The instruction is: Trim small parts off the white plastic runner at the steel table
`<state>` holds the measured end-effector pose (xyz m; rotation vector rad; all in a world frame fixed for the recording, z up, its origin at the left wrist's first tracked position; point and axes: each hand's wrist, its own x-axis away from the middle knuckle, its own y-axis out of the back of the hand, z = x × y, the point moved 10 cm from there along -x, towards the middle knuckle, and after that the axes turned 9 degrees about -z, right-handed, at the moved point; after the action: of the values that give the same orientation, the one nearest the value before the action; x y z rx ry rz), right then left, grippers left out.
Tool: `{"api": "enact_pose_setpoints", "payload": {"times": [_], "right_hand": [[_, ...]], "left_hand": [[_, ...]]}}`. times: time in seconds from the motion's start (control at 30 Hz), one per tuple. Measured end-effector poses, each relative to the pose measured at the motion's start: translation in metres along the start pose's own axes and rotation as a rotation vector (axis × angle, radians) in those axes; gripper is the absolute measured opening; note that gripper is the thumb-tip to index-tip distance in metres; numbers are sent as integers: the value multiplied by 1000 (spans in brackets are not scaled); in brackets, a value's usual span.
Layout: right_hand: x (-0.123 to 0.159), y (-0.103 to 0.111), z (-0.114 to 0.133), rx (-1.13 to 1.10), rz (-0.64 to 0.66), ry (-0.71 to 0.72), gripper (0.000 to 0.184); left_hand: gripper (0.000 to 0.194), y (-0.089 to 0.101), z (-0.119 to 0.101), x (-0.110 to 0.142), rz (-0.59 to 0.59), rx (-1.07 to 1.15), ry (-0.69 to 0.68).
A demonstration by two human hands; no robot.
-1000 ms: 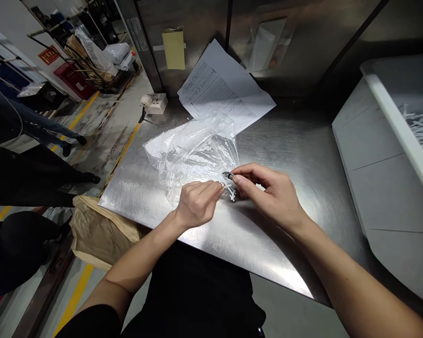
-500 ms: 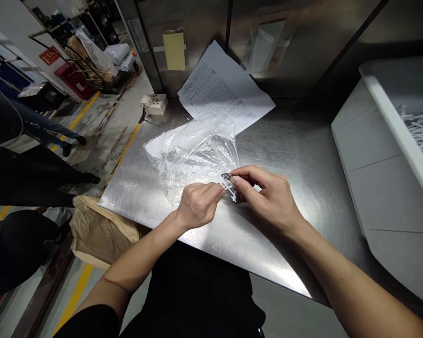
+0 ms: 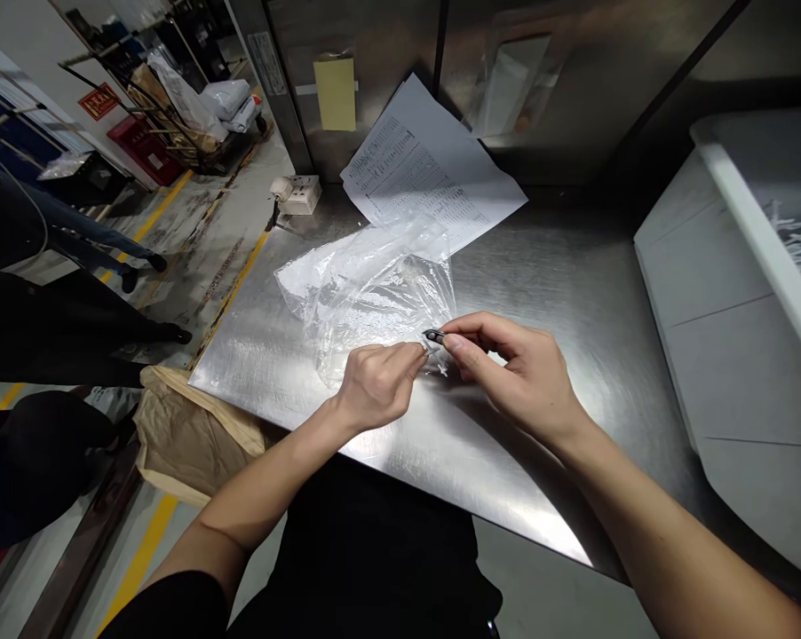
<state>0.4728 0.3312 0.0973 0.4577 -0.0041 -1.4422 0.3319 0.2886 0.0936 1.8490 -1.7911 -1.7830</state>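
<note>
Factory or warehouse floor, steel workbench (image 3: 560,266) at centre, yellow floor lines (image 3: 237,284) at 9 o'clock, stacked sacks on racks (image 3: 224,98) at 11 o'clock, white bin (image 3: 720,293) at 3 o'clock.

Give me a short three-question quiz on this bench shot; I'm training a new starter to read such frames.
1. True or false: the clear plastic bag lies on the printed sheets only, off the steel table.
2. Which hand pinches the small dark clip? A) left hand B) right hand C) neither
3. Fill in: the white bin at the table's right end holds white ____ strips.

Key
1. False: most of the bag rests on the table, with only its far edge over the sheets.
2. B: thumb and forefinger grip it, while the left hand's fingertips meet it at the bag's near corner.
3. Shredded-looking.
</note>
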Motion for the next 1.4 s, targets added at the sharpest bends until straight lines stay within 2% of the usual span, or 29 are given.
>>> {"api": "enact_pose_setpoints", "payload": {"times": [0.27,0.47,0.6,0.73,0.87,1.03,1.23,1.4], "right_hand": [[2,-4,4,8,22,19,12],[3,-5,7,44,-11,47,12],[5,-4,-2,27,-66,13,15],[5,-3,-19,0,-101,-65,19],[2,-9,-32,-19,-38,-153,25],[-4,-4,-34,-97,-35,-222,30],[-9,3,-17,-176,-30,-141,22],[-8,2,-15,-160,-7,-87,22]], "left_hand": [[23,-1,-3,1,8,-32,-32],[24,-2,-7,0,-6,-128,-92],[26,-4,-8,0,-4,-170,-102],[23,-7,-5,1,15,-164,-67],[20,-10,-3,4,58,-127,-43],[24,-4,3,2,31,-99,11],[26,14,19,-3,-57,43,197],[31,19,25,-2,-107,102,280]]}}
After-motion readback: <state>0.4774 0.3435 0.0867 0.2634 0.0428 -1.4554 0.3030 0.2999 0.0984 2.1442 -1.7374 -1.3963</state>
